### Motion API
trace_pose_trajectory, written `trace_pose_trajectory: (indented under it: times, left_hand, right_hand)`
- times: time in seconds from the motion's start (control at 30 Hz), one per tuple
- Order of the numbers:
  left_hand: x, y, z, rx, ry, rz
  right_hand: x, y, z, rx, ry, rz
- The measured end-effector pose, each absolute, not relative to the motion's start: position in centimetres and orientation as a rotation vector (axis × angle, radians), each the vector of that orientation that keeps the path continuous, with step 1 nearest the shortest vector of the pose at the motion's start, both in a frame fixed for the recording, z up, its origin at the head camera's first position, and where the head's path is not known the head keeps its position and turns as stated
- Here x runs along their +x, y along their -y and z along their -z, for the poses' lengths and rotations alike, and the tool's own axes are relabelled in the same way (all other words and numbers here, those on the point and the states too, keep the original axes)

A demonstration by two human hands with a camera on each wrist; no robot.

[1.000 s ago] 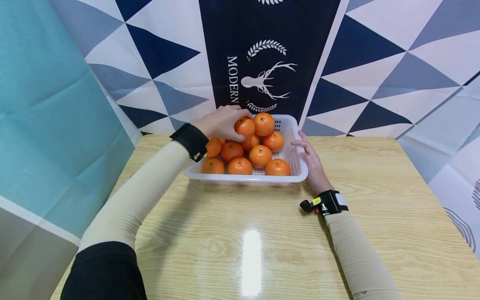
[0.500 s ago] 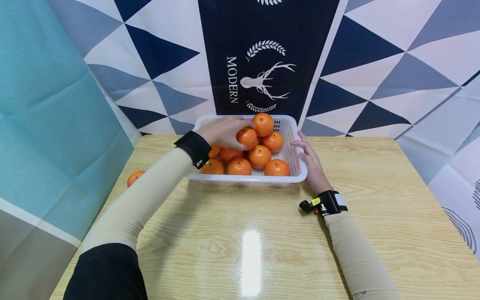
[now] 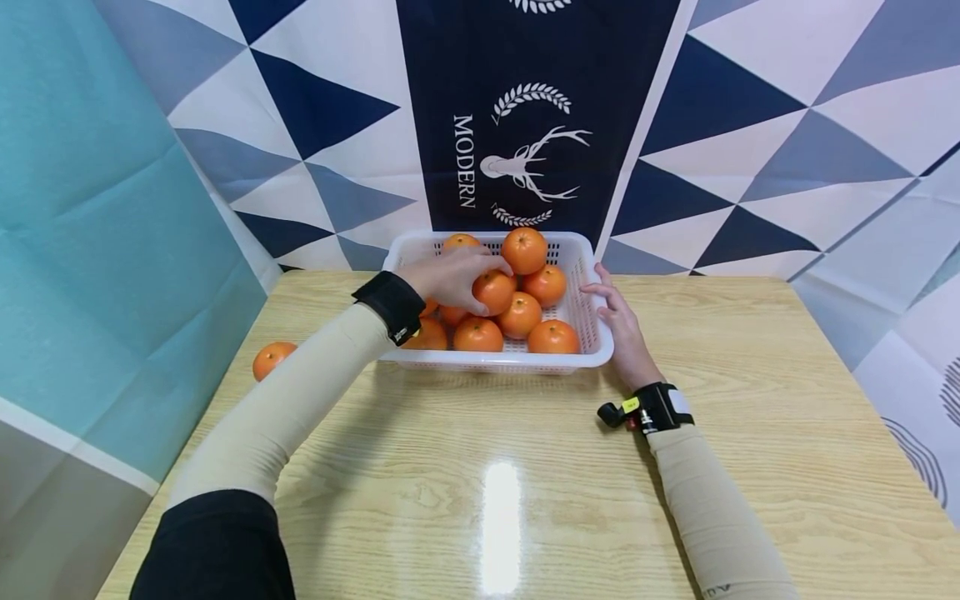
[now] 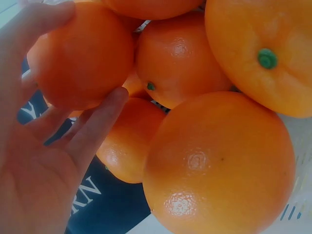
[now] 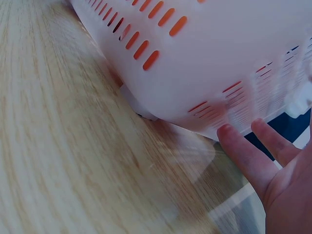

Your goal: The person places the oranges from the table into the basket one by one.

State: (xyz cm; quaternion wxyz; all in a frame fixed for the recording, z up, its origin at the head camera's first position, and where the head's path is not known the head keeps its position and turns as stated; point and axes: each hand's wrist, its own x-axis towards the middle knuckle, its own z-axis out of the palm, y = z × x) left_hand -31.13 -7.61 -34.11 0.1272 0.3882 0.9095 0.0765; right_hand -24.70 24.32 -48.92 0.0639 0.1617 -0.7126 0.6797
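We curl left hand (image 3: 450,279) round orange (image 3: 493,291) | lift straight up, clear of neighbours | right hand (image 3: 621,325), fingers straight, steadies basket (image 3: 592,354).

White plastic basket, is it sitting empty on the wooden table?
No, the white plastic basket holds many round oranges.

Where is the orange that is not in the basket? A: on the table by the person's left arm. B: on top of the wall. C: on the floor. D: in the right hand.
A: one lone orange lies on the wooden table, left of the left sleeve and outside the white basket.
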Motion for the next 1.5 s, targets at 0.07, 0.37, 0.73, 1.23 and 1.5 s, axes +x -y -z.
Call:
trace_pose_trajectory:
  times: [0.07, 0.37, 0.73, 1.23, 1.5]
  left_hand:
    - [-31.1, 7.6, 34.1, 1.126, -2.646, -0.219]
    - [-30.8, 7.7, 34.0, 1.101, -2.639, -0.222]
    - [-30.5, 7.8, 33.4, 1.092, -2.622, -0.247]
    - [-30.9, 8.7, 30.9, 1.134, -2.67, -0.311]
    - [-30.6, 10.8, 30.9, 1.039, -2.701, -0.361]
  right_hand:
    - [-24.7, -24.3, 49.0, 0.485, 2.156, -2.051]
    - [-24.6, -24.4, 49.0, 0.489, 2.154, -2.053]
    - [-24.6, -24.2, 49.1, 0.474, 2.172, -2.047]
    - [-24.6, -24.3, 48.9, 0.484, 2.163, -2.03]
    - [-24.6, -24.2, 48.8, 0.477, 2.165, -2.035]
